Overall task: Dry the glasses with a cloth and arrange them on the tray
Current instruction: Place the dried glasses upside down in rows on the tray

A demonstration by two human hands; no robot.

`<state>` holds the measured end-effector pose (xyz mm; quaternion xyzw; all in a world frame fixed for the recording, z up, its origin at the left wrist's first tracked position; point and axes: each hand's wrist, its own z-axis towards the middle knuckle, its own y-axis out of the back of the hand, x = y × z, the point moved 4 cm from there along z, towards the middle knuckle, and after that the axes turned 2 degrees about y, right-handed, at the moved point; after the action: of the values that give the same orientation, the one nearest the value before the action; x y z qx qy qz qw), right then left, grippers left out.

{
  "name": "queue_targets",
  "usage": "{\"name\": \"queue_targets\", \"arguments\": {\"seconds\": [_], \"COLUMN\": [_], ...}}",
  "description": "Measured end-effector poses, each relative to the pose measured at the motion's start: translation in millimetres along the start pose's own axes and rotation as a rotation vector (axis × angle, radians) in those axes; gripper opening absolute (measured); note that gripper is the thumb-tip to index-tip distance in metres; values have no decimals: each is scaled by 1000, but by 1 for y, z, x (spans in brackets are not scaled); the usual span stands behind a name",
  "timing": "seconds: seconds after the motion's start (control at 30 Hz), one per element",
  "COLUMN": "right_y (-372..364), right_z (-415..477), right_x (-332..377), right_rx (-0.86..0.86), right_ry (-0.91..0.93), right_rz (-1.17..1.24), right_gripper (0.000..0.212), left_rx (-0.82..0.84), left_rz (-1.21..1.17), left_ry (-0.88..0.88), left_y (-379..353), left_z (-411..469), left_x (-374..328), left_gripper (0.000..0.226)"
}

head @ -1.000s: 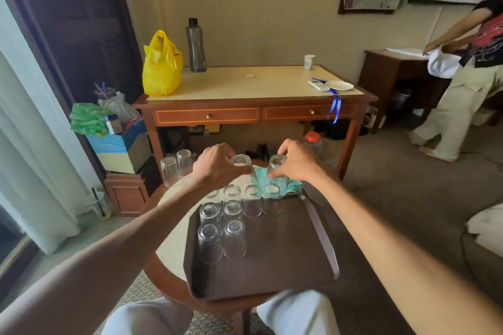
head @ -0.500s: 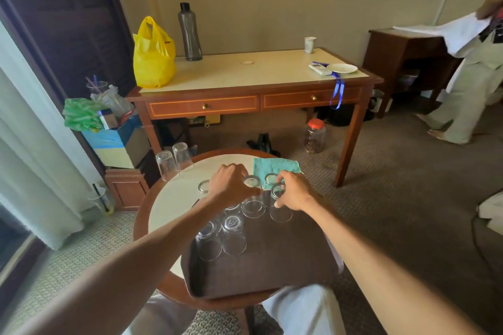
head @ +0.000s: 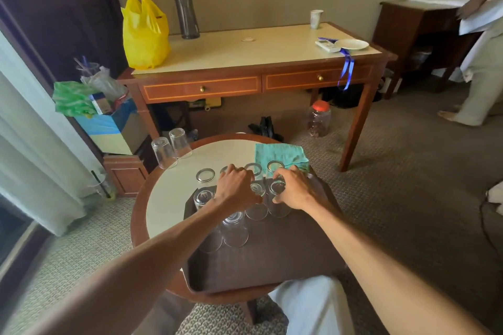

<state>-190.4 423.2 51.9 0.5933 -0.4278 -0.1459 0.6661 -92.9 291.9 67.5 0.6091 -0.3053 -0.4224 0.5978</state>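
Round table point(head: 174, 198) here, cream top with a dark wood rim. Sitting on it is a brown tray point(head: 272, 261), its near edge hanging out past the rim. At the far right, a teal cloth point(head: 280, 155) lies folded flat, right up against the tray's far edge. Over at the far left rim, two glasses point(head: 163, 153) stand mouth down, side by side, well apart from the tray. In the tray's far left part, a cluster of glasses point(head: 234, 234) stands mouth down in close rows. Is the farthest row on tray or tabletop? Can't tell.
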Motion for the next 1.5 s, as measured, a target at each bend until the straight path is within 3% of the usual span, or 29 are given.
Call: {"name": "queue_targets", "arguments": {"seconds": [0.27,0.43,0.57,0.67,0.77,0.93,1.13,1.23,1.4,1.5], "right_y": [-2,9,23,31,30,20,-7,-35,-75,-93], "right_z": [-2,-7,0,10,26,63,139,173,230,255], "right_x": [-6,0,27,53,83,129,209,235,272,283], "right_rx": [-5,3,-88,-168,-172,-90,-1,45,100,163], "right_ry": [40,76,172,243,272,249,268,280,307,342], "right_rz": [5,-77,-18,59,174,310,244,156,1,-61], "right_gripper": [64,68,47,29,22,11,10,21,71,85], "left_rx": [14,34,52,16,-50,-122,-208,-195,-154,-113], "left_rz": [45,-60,-232,-271,-275,-276,-278,-280,-315,-324], "left_ry": [-30,-25,9,74,126,206,324,357,401,430], "left_y": [-7,-1,26,50,67,74,79,75,55,34], "left_z": [-2,1,6,8,8,7,32,51,87,102], "left_x": [-2,4,22,49,85,145,230,252,284,302], "left_gripper": [65,78,55,32,24,20,22,31,56,70]}}
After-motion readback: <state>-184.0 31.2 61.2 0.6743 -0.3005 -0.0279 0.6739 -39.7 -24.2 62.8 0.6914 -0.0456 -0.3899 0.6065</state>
